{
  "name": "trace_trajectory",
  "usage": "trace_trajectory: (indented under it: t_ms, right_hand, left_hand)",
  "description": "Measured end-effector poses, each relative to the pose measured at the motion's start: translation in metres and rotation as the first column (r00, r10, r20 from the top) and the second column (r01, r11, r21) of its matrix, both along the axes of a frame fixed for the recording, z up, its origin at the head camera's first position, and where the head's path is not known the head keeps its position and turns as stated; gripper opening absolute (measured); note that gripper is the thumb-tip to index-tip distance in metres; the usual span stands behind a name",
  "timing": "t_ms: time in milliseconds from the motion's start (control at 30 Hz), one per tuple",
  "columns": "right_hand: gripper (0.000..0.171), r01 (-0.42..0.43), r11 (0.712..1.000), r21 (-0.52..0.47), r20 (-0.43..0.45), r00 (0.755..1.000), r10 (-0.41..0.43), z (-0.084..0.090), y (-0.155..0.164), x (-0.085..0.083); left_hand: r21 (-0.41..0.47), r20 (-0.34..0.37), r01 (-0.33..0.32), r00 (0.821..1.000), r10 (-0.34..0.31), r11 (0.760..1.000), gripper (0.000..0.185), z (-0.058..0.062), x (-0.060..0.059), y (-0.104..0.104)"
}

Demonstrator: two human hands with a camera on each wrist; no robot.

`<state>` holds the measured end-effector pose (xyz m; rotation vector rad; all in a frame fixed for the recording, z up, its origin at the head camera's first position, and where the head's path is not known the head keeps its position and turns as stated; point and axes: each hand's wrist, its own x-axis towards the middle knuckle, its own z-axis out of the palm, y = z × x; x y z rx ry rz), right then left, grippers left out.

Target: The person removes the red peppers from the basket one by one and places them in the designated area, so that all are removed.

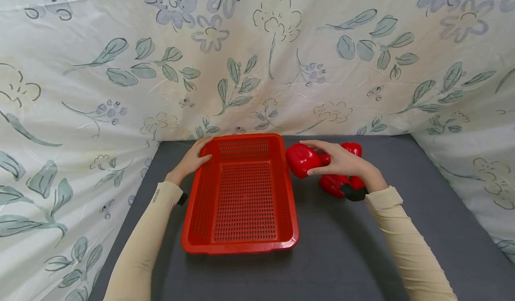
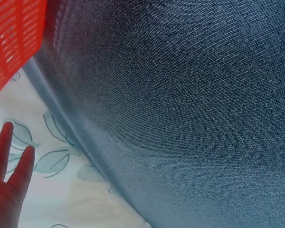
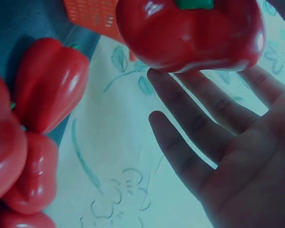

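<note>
A red plastic basket (image 1: pixel 245 245) with slotted walls and floor sits on the dark table, nothing inside it. My left hand (image 1: pixel 194 160) rests at its far left corner, thumb over the rim; in the left wrist view, two straight fingers (image 2: pixel 23 171) show beside the basket wall (image 2: pixel 14 35). Just past the basket's right rim, my right hand (image 1: pixel 337 158) holds a glossy red bell pepper (image 1: pixel 299 160) between thumb and fingers. The right wrist view shows this pepper (image 3: pixel 190 42) with its green stem, above the spread fingers.
Several more red bell peppers (image 1: pixel 333 185) lie in a group under and behind my right hand, and one (image 3: pixel 52 85) is plain in the right wrist view. Flowered cloth (image 1: pixel 281 86) hangs behind and beside the dark grey tabletop (image 1: pixel 334 265).
</note>
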<state>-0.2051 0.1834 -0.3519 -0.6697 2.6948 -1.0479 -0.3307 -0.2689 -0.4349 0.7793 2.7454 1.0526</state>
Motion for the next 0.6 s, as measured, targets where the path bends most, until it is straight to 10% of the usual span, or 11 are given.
trace_trajectory:
  t_ms: [600]
  right_hand:
    - [0.083, 0.077, 0.993, 0.088, 0.019, 0.997, -0.079, -0.034, 0.005, 0.019]
  left_hand:
    - [0.009, 0.012, 0.013, 1.0, -0.013, 1.0, 0.06, 0.0, 0.002, -0.004]
